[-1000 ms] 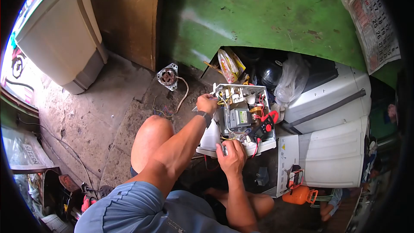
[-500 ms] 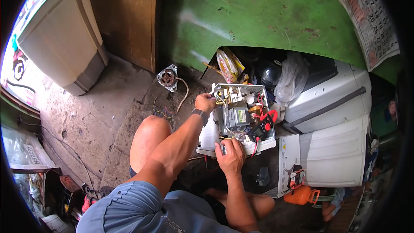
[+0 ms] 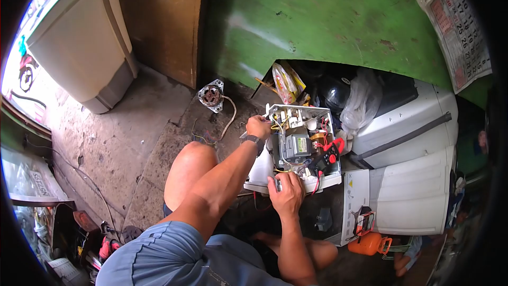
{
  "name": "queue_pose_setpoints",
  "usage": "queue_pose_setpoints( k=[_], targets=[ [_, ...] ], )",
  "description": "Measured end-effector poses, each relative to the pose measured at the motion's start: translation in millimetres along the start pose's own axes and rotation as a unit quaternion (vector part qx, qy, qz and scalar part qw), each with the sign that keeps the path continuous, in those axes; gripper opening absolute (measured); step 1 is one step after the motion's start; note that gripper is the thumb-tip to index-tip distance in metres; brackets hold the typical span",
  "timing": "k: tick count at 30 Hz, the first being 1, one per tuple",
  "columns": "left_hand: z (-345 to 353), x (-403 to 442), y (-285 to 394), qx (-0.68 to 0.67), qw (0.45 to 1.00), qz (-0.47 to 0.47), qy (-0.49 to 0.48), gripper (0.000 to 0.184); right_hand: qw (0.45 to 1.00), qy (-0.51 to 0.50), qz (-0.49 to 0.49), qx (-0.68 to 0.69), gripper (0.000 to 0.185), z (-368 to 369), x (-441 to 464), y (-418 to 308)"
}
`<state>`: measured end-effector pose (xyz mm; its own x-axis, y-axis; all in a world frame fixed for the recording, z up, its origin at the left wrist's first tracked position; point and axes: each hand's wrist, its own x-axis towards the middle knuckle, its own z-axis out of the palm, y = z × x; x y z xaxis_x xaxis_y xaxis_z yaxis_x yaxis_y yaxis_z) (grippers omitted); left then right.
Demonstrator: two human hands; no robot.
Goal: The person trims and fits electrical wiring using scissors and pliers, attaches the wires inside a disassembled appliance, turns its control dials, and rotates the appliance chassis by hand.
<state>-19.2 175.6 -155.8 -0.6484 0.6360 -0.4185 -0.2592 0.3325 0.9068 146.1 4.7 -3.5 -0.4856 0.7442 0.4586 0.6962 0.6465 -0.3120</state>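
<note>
An opened microwave oven [image 3: 333,119] shows its wiring, a grey transformer [image 3: 297,145] and a copper-coloured coil. My left hand [image 3: 257,126], with a dark watch on the wrist, is closed at its far left corner beside thin wires; what the fingertips grip is hidden. At the near edge, my right hand [image 3: 287,193] is curled, thumb apart from the fingers, around a small greyish thing too small to name. A red and black clamp meter [image 3: 328,160] rests on the right part of the oven, its leads running down over the near edge.
Left of the oven, a loose motor [image 3: 212,96] with a cable lies on the stained floor. A large white appliance [image 3: 79,42] stands at far left. White casings [image 3: 413,190] and an orange canister [image 3: 370,243] are at right. The green wall [image 3: 328,16] stands behind.
The whole view has shifted slightly, so things appear a little further right and lower. Both hands keep nearly the same places on the oven.
</note>
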Motion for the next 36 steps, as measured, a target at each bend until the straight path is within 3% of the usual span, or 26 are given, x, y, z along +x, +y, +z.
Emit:
queue_pose_setpoints(
  k=[10, 17, 21, 25, 27, 29, 30, 32, 33, 35, 36],
  targets=[
    [-11, -15, 18, 0.049, 0.998, 0.028, -0.004, 0.011, 1.000, -0.006, 0.002, -0.012, 0.021, 0, 2, -3],
    [-12, -24, 21, -0.012, 1.000, -0.006, -0.005, 0.016, 1.000, -0.009, 0.018, 0.006, 0.018, -4, 4, -3],
    [-19, -38, 36, -0.028, 0.999, -0.037, -0.004, 0.016, 0.977, -0.091, 0.133, 0.142, 0.014, -22, 25, -4],
    [-12, -29, 22, -0.023, 0.999, -0.020, -0.014, 0.016, 0.988, -0.095, -0.123, -0.009, 0.024, -25, 119, 12],
    [-6, -22, 13, -0.043, 0.999, -0.020, -0.013, 0.018, 0.949, -0.153, -0.256, -0.099, 0.027, -7, 180, 12],
    [-8, -28, 16, -0.046, 0.999, -0.016, -0.009, 0.022, 0.909, -0.236, -0.328, -0.097, 0.026, 38, 222, 38],
    [-14, -35, 27, -0.031, 0.999, -0.022, 0.003, 0.024, 0.906, -0.242, -0.333, -0.102, 0.026, 52, 235, 41],
    [-16, -40, 32, -0.025, 0.999, -0.027, 0.024, 0.027, 0.797, -0.421, -0.361, -0.238, 0.026, 75, 255, 34],
    [-16, -39, 31, -0.031, 0.999, -0.029, 0.022, 0.027, 0.794, -0.424, -0.362, -0.243, 0.026, 80, 260, 26],
    [-15, -37, 28, -0.046, 0.998, -0.046, 0.007, 0.028, 0.684, -0.554, -0.318, -0.353, 0.028, 90, 267, 7],
    [-15, -38, 31, -0.032, 0.998, -0.052, 0.005, 0.027, 0.680, -0.555, -0.313, -0.362, 0.026, 102, 268, 12]
  ],
)
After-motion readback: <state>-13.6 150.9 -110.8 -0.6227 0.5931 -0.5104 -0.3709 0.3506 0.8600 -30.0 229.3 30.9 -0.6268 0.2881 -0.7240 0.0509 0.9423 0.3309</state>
